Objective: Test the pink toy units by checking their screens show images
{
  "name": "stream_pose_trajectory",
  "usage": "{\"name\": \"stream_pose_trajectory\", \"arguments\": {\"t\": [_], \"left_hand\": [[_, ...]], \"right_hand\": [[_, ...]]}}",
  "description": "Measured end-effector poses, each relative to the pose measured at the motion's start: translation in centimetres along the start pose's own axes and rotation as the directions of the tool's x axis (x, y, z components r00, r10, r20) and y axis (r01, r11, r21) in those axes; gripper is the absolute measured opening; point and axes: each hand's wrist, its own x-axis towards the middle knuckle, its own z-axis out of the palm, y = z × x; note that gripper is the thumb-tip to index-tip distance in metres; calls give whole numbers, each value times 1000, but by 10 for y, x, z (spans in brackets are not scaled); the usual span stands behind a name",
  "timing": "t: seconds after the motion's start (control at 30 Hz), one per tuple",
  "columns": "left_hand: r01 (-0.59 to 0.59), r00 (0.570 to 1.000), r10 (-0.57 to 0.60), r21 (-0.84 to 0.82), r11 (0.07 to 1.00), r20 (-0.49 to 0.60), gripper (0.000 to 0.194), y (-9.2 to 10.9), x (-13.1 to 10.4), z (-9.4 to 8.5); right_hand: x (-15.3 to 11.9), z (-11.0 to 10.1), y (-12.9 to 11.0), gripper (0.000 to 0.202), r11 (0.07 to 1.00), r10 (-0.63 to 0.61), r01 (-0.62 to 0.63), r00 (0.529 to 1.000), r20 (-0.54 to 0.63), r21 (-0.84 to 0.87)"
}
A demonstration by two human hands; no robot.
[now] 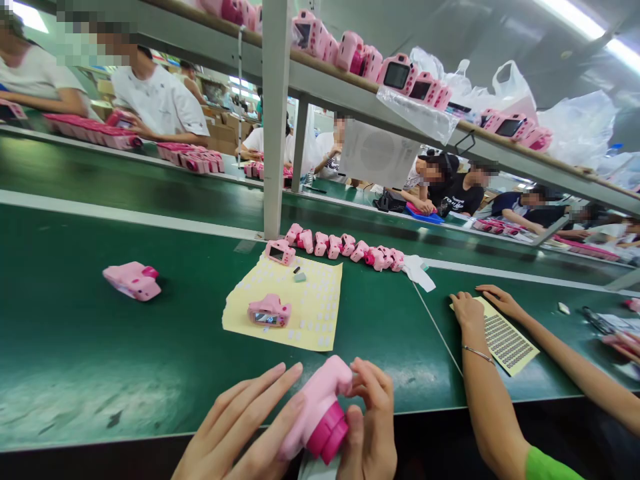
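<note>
Camera (323, 400) tilts at the bench's (90, 360) near edge, curled fingers of your right hand (370, 420) gripping it, your left hand (240, 427) extended alongside, grip unclear, so slackening could drop it.

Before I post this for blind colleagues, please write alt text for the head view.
A person's left hand and right hand hold a pink camera with a magenta lens at the edge of a green workbench. Beyond, two more pink cameras sit on a yellow sheet; to the right, another person's hands touch a printed sheet.
</note>
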Motion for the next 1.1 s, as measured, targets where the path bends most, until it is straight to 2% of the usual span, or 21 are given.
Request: {"name": "stream_pose_trajectory", "arguments": {"t": [0.07, 0.1, 0.2, 0.27, 0.33, 0.4, 0.47, 0.5, 0.57, 0.67, 0.87, 0.97, 1.1], "left_hand": [[-33, 999, 34, 14, 999, -10, 49, 0, 4, 1], [-54, 998, 54, 26, 998, -23, 46, 1, 5, 1], [-38, 999, 39, 18, 999, -37, 48, 3, 5, 3], [68, 998, -69, -45, 997, -11, 58, 4, 0, 5], [211, 977, -205, -138, 968, 59, 67, 4, -5, 4], [363, 930, -335, -227, 904, 153, 88, 3, -8, 2], [497, 865, -441, -291, 818, 241, 113, 0, -8, -1], [541, 839, -473, -313, 781, 268, 119, -2, -7, -2], [575, 817, -501, -341, 744, 285, 115, -5, -3, -3], [552, 834, -490, -348, 758, 254, 102, -7, 1, 1], [553, 833, -516, -281, 784, 199, 75, 1, 0, 10], [545, 839, -512, -275, 792, 186, 75, 2, -1, 12], [604, 796, -570, -314, 733, 203, 80, -1, -2, 12]], "right_hand": [[-1, 2, -8, 33, 999, -31, 32, 998, -60, 14], [-1, 4, -11, 33, 998, -58, 59, 997, -52, 24], [0, 9, -19, 27, 996, -42, 36, 996, 76, 76], [1, 10, -21, 23, 988, 49, -75, 981, 190, 134], [2, 8, -20, 24, 970, 98, -154, 956, 277, 189], [2, 5, -19, 26, 965, 99, -169, 942, 320, 199], [0, 3, -18, 28, 970, 84, -155, 938, 338, 188], [0, 2, -18, 28, 971, 82, -153, 936, 342, 184], [-1, 2, -19, 29, 966, 89, -166, 933, 348, 199], [0, 6, -21, 26, 938, 116, -221, 926, 360, 267], [0, 18, -17, 15, 880, 153, -284, 928, 340, 380], [0, 21, -11, 17, 884, 156, -279, 932, 326, 375], [4, 21, -10, 19, 905, 167, -292, 912, 375, 309]]}}
